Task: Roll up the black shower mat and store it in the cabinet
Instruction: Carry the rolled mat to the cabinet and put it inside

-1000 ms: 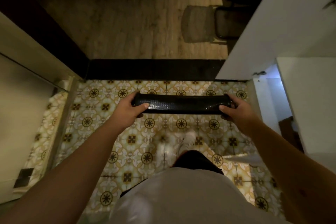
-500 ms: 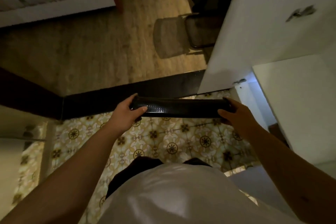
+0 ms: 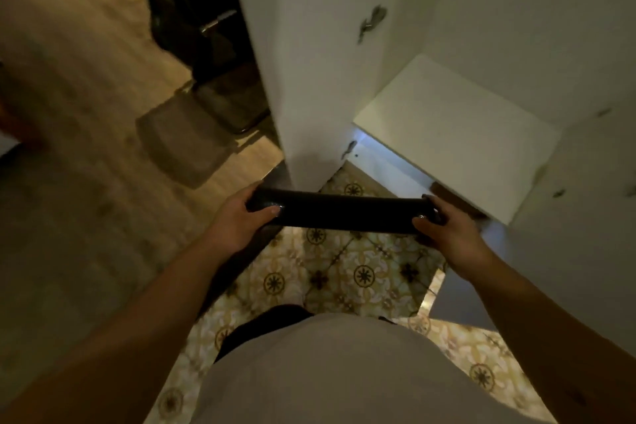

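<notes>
Over the tiled floor [image 3: 361, 272], left hand [image 3: 237, 220] and right hand [image 3: 447, 231] each clamp one end of the rolled mat [image 3: 340, 213]. It looks light, flexible, likely to unroll; end grips suit it.

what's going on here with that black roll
A person is standing on the yellow patterned tile floor, holding a rolled-up black shower mat level in front of them. The left hand grips one end and the right hand grips the other. They face a white cabinet with its door open and a white shelf showing inside. The mat is not in the cabinet yet.
</notes>
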`<action>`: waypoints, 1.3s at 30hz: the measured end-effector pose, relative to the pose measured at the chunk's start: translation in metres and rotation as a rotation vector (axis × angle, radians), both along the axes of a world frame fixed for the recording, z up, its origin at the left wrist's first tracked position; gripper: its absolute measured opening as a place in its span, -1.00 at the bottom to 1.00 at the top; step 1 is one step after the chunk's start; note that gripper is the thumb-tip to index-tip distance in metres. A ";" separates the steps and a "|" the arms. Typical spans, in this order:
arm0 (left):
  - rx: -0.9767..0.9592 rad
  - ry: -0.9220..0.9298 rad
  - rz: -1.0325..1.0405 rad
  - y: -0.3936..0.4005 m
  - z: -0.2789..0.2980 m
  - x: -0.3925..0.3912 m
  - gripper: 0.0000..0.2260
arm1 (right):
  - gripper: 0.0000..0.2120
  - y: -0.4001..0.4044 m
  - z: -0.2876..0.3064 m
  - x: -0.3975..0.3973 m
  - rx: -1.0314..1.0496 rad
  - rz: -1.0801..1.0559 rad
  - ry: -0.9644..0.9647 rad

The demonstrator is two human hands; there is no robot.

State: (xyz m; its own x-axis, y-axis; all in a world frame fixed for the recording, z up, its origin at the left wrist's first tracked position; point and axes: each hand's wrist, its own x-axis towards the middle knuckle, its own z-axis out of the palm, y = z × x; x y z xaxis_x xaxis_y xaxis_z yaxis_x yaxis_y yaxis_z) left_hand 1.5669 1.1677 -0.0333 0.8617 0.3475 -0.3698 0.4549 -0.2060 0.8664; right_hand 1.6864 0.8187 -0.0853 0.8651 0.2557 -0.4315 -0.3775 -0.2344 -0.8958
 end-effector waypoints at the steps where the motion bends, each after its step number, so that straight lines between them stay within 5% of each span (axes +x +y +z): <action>1: 0.015 -0.012 -0.044 0.004 0.003 0.015 -0.65 | -0.57 0.000 0.002 -0.002 0.011 -0.035 -0.020; 11: 0.009 -0.024 -0.411 0.021 -0.003 0.126 -0.51 | -0.60 -0.002 0.011 -0.038 0.082 -0.432 -0.022; 19: -0.100 0.054 -0.544 -0.018 -0.009 0.168 -0.43 | -0.45 -0.030 0.015 -0.060 0.084 -0.602 -0.037; 27: -0.156 0.057 -0.627 -0.057 -0.021 0.194 -0.62 | -0.61 -0.066 0.015 -0.056 0.082 -0.610 -0.060; 39: -0.151 0.116 -0.676 -0.077 -0.029 0.226 -0.56 | -0.62 -0.088 0.008 -0.019 0.071 -0.593 -0.016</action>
State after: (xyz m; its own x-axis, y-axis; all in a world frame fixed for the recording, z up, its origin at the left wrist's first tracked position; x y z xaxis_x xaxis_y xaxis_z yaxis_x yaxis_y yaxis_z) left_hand 1.7933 1.0909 -0.0619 0.8230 -0.3131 -0.4740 0.3605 -0.3571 0.8617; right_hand 1.6677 0.7307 -0.0771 0.8752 -0.2449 -0.4171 -0.4125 0.0725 -0.9081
